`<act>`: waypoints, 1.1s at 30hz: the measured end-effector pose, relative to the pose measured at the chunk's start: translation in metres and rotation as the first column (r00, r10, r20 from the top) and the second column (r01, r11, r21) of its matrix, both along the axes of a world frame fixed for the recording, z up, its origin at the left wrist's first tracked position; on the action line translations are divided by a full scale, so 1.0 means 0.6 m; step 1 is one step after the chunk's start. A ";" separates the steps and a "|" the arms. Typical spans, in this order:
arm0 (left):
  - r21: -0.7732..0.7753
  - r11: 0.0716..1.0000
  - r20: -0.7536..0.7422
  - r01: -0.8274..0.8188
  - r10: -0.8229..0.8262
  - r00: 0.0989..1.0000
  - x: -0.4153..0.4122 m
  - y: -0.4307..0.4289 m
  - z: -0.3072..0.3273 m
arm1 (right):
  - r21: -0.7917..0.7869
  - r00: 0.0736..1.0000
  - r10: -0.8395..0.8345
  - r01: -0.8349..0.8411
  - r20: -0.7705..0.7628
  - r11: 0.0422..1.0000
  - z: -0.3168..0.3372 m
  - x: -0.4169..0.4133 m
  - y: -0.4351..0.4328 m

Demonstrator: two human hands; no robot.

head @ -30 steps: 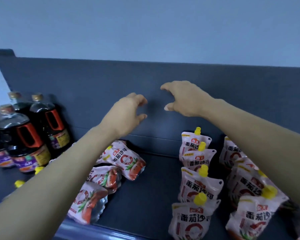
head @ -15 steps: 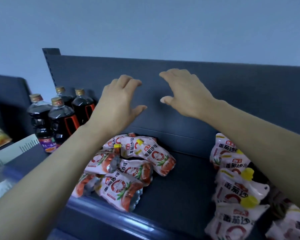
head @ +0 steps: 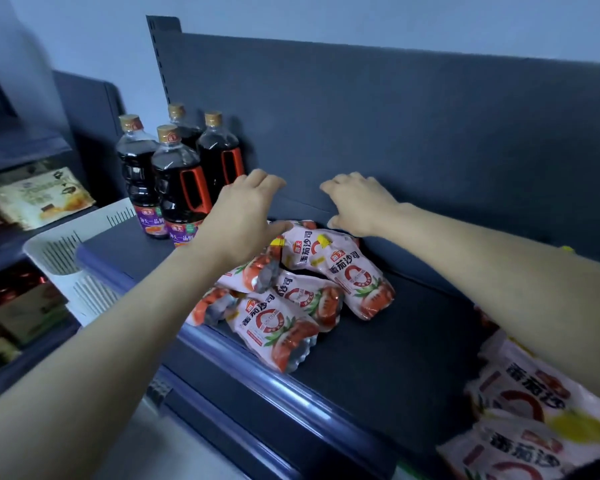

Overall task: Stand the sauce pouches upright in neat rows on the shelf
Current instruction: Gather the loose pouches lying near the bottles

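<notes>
A loose heap of pink and white tomato sauce pouches (head: 291, 292) lies flat on the dark shelf (head: 388, 348), near its front lip. The topmost pouch (head: 340, 268) slants down to the right. My left hand (head: 246, 216) hovers over the heap's left side, fingers spread and thumb near the top pouch. My right hand (head: 357, 202) reaches down at the heap's back edge, fingers relaxed, holding nothing. More pouches (head: 520, 410) with yellow caps stand at the lower right, partly under my right forearm.
Several dark sauce bottles (head: 177, 178) with red handles stand at the shelf's left end, close to my left hand. The shelf's back panel (head: 430, 140) rises right behind the hands. A white plastic basket (head: 77, 251) and lower shelves with boxes lie to the left.
Both hands have come down from in front of the back panel to just above the heap. The view has swung left, so the standing pouches slid to the right edge.
</notes>
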State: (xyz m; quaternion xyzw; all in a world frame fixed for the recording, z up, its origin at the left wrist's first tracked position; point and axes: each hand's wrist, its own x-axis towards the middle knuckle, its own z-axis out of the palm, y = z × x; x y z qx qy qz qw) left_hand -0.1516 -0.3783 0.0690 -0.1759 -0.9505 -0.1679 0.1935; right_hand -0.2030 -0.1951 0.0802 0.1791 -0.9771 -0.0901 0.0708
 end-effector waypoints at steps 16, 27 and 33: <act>-0.080 0.938 0.414 -0.337 0.339 0.845 -0.068 -0.061 -0.169 | 0.151 0.922 0.068 -0.135 0.382 0.979 -0.150 -0.128 0.009; -0.072 0.871 0.629 -0.486 0.418 0.656 -0.110 -0.111 -0.204 | 0.047 0.927 0.085 -0.110 0.366 0.993 -0.150 -0.149 0.002; 0.077 0.825 0.785 -0.559 0.296 0.544 -0.142 -0.140 -0.207 | 0.002 0.932 0.063 -0.068 0.358 0.998 -0.135 -0.146 -0.010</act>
